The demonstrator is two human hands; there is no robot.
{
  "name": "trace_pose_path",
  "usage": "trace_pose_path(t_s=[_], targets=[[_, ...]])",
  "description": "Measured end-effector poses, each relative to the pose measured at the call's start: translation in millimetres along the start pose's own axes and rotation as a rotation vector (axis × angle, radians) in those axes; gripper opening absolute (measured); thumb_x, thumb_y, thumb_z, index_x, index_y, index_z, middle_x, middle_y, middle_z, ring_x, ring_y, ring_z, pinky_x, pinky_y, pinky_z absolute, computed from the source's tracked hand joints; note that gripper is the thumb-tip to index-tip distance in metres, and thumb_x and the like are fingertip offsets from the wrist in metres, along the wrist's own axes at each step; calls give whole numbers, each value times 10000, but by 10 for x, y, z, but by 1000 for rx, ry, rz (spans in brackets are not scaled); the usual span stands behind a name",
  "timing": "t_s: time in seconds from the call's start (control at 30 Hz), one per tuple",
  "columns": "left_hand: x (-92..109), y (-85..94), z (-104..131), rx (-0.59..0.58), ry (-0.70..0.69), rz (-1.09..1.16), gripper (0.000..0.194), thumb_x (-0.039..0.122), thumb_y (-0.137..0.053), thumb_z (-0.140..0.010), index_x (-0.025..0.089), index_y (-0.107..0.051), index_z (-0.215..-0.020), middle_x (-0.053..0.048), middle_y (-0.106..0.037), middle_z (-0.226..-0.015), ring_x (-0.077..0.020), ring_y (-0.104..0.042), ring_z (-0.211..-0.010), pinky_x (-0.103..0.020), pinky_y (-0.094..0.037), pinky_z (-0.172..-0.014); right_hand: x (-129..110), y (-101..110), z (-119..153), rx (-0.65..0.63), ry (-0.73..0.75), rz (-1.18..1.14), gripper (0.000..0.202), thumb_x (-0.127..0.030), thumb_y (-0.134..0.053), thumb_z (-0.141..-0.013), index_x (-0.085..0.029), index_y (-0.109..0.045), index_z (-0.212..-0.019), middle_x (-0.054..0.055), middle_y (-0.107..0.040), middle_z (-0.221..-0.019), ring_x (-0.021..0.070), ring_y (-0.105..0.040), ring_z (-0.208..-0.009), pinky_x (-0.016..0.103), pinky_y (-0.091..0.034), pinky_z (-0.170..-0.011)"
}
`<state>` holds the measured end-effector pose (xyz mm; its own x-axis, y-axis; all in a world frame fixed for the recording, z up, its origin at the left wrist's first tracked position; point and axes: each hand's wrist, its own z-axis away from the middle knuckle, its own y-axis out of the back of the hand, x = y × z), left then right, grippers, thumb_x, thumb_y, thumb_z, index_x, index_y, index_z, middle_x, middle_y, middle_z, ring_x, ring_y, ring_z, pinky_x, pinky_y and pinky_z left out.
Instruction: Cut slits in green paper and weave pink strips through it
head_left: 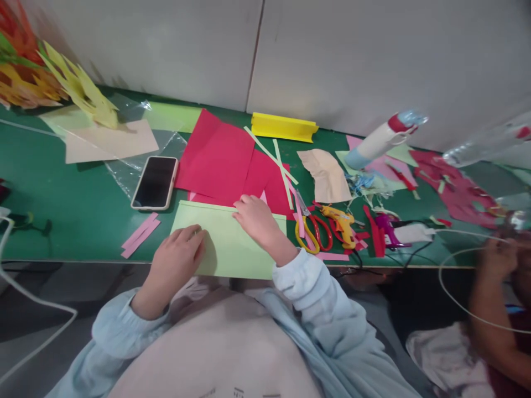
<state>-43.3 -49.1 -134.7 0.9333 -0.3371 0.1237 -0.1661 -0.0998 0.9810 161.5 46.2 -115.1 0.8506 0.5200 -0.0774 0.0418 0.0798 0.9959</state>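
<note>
A light green sheet of paper [236, 243] lies at the near edge of the table, with a narrow folded strip along its far edge. My right hand [258, 220] presses its fingertips together on that fold, near the middle. Over the left part of the sheet rests my left hand [176, 251], its fingers curled together against the paper; the undersides of its fingers are hidden. Red paper sheets [218, 157] lie just beyond the green one, partly under its far edge. Thin pale green strips [276, 160] cross on top of the red paper.
Left of the sheet are a phone [155, 183] and pink strips [141, 235]. On the right lie scissors [314, 232], a yellow glue gun [342, 224] and a purple glue gun [388, 229]. A bottle [379, 139] stands behind them. Another person's arm [493, 293] is at far right.
</note>
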Motion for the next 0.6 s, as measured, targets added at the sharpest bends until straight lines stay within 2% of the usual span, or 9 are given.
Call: trace_pose_path(t_s=[0.13,0.23,0.33,0.4,0.47,0.53,0.6], targets=[[-107,124,1,-93,-10,204,352,285,-390,-954,186,-682,-1126,-97,-682,-1219,-278,-638,-1087,-409,-522,-897,31,-92,-16,12,48,80,221,-99,-453,-938,-120,-668,-985,118,-647,-996,233,-576,-933,341,-410,-773],[-253,226,-50,-120,46,380,346,367,-391,-956,212,-680,-1067,-69,-716,-1123,-230,-667,-1010,-348,-531,-862,54,-107,-25,35,47,72,221,-84,-449,-915,-112,-659,-980,124,-658,-989,246,-578,-942,343,-401,-768],[-400,270,-133,65,257,306,356,418,-450,-906,176,-645,-1081,-128,-696,-1079,-278,-656,-989,-404,-525,-859,89,-59,-22,90,-6,-72,244,-127,-411,-941,-121,-653,-967,122,-676,-983,231,-585,-946,324,-396,-774],[-465,280,-195,178,336,274,487,461,-506,-860,121,-586,-1199,-192,-648,-1161,-330,-610,-1082,-457,-502,-901,124,9,-2,110,-47,-228,253,-148,-399,-949,-143,-652,-955,100,-690,-967,209,-598,-913,305,-393,-750],[-495,294,-251,202,360,337,638,499,-540,-833,91,-501,-1322,-208,-609,-1237,-337,-576,-1139,-460,-488,-913,163,97,33,97,-61,-388,229,-164,-424,-941,-166,-653,-941,74,-704,-957,190,-612,-881,290,-391,-725],[-495,314,-295,158,395,473,638,503,-554,-826,121,-511,-1335,-145,-660,-1132,-279,-625,-1004,-393,-512,-811,198,192,81,75,-45,-524,185,-181,-471,-923,-182,-654,-947,53,-715,-958,176,-624,-865,280,-398,-721],[-475,331,-320,154,451,629,497,483,-577,-818,146,-641,-1177,-51,-680,-838,-189,-614,-725,-294,-482,-627,223,284,140,63,-23,-635,165,-193,-506,-905,-193,-647,-989,34,-716,-936,161,-629,-837,272,-412,-720]])
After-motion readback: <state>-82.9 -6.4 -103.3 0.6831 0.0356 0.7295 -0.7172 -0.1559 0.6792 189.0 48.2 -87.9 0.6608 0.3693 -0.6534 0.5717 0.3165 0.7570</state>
